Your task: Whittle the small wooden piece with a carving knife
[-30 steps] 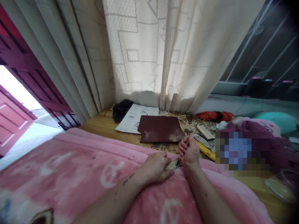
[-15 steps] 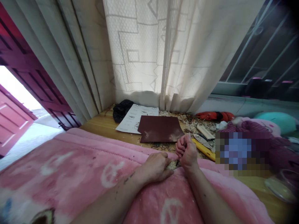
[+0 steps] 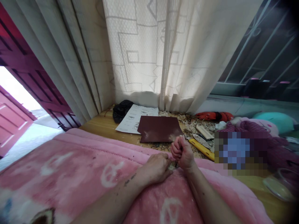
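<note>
My left hand (image 3: pixel 157 168) rests on the pink plush blanket (image 3: pixel 93 174), its fingers closed on a small pale, rough-textured piece (image 3: pixel 173 165). Most of that piece is hidden by the fingers. Close against it on the right, my right hand (image 3: pixel 183 152) is curled into a fist with the thumb on top. A small dark tip shows beneath the fist beside the pale piece; what the fist grips is hidden. Just beyond both hands lies a dark brown sheet (image 3: pixel 161 128) with a pale scuffed patch at its near right corner.
Shavings (image 3: pixel 187 119) litter the wooden surface (image 3: pixel 98 124). A yellow-handled tool (image 3: pixel 202 149) and a pale wooden block (image 3: pixel 205 133) lie right of the fist. A white printed sheet (image 3: pixel 133 119) and black bag (image 3: pixel 121 110) are at the back, before the curtain (image 3: pixel 140 46).
My right fist has moved slightly left, closer to my left hand, and its wrist is turned a little. The left hand has stayed nearly still with the pale piece.
</note>
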Available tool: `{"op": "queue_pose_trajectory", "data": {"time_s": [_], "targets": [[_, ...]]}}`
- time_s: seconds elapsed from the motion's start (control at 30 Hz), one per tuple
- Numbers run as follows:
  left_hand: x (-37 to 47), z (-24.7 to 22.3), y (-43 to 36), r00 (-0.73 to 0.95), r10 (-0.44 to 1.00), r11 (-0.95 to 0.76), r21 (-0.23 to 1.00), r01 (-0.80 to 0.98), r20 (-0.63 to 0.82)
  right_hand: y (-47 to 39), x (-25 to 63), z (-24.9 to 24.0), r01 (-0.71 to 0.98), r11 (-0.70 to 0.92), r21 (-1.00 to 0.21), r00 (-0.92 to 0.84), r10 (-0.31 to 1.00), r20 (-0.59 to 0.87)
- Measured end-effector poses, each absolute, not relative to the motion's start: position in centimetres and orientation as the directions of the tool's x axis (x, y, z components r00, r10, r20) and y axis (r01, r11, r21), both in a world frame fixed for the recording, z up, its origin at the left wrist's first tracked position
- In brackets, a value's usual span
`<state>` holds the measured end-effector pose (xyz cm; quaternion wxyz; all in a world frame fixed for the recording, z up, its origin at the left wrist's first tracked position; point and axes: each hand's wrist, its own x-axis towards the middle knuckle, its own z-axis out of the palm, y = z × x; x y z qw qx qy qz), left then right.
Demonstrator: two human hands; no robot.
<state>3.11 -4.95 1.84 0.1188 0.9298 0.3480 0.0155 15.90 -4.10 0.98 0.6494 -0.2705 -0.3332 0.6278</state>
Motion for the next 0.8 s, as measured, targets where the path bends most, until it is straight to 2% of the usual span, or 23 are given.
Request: {"op": "queue_pose_trajectory", "data": {"time_s": [0.1, 0.5, 0.67, 0.8], "targets": [[3.1, 1.6, -4.9, 0.758, 0.65, -0.727, 0.248, 0.64, -0.048, -4.0, 15.8, 0.9, -0.625, 0.067, -0.777, 0.022, 0.997, 0.068], [3.1, 1.5, -5.0, 0.748, 0.66, -0.722, 0.222, 0.656, -0.063, -3.4, 15.8, 0.0, -0.592, 0.205, -0.779, 0.417, 0.905, -0.079], [3.1, 1.5, -5.1, 0.75, 0.659, -0.724, 0.217, 0.655, -0.064, -3.1, 16.0, -0.2, -0.597, 0.198, -0.777, 0.445, 0.888, -0.115], [3.1, 1.2, -5.0, 0.758, 0.65, -0.735, 0.214, 0.643, -0.043, -2.6, 16.3, -0.4, -0.627, 0.13, -0.768, 0.434, 0.877, -0.205]]}}
